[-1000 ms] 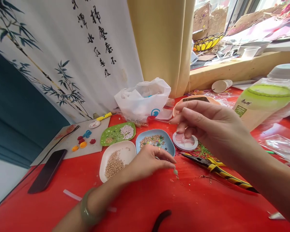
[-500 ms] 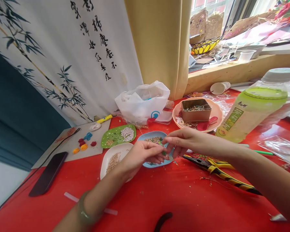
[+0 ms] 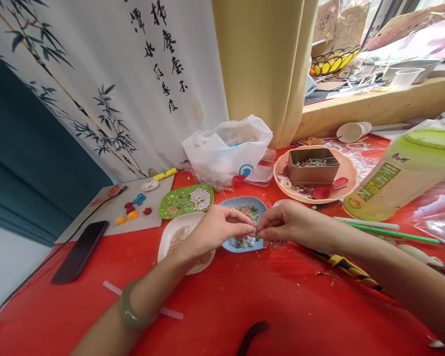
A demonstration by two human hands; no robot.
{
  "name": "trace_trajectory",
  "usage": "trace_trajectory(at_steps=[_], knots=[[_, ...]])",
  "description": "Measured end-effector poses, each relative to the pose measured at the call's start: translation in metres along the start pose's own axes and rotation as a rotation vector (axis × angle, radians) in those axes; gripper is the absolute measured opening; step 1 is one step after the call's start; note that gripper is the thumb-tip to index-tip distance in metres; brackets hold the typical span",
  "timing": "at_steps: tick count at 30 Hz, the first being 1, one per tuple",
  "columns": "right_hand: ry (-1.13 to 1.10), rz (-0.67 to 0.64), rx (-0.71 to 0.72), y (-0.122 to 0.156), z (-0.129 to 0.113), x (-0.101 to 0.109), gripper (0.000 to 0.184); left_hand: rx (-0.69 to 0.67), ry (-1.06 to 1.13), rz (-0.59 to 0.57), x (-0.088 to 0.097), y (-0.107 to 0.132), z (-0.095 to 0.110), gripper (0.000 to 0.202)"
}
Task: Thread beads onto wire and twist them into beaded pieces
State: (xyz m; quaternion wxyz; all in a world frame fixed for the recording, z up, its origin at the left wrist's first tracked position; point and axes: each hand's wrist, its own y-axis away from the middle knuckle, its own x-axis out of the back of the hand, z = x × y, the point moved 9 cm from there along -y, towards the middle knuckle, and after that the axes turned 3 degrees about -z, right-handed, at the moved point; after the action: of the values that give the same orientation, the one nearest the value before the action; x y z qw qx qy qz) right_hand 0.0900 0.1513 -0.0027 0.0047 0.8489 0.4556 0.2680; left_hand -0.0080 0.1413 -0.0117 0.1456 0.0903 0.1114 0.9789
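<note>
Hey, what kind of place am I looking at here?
Probably a home craft table for beadwork: bead dishes, pliers on a red tablecloth, a cluttered windowsill behind.

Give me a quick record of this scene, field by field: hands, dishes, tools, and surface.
left hand: fingertips pinched, meeting the right hand over the blue dish
right hand: fingertips pinched at the same spot
blue dish: mixed beads
white dish: small gold beads
green dish: pale beads
pliers: lying under the right forearm
surface: red tablecloth
</note>
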Motion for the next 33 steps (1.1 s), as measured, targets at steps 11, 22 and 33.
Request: trace_trajectory(at_steps=[11,22,33], knots=[[0.214,-0.029,0.087,0.007,-0.026,-0.003,0.026,-0.068,-0.016,0.019,0.011,0.007,0.018,0.011],[0.389,-0.137,-0.063,0.02,-0.016,0.003,0.018,-0.115,0.044,0.084,0.028,0.007,0.025,0.01],[0.17,0.056,-0.021,0.015,-0.023,0.008,0.013,-0.117,0.054,0.058,0.02,0.009,0.026,0.008]])
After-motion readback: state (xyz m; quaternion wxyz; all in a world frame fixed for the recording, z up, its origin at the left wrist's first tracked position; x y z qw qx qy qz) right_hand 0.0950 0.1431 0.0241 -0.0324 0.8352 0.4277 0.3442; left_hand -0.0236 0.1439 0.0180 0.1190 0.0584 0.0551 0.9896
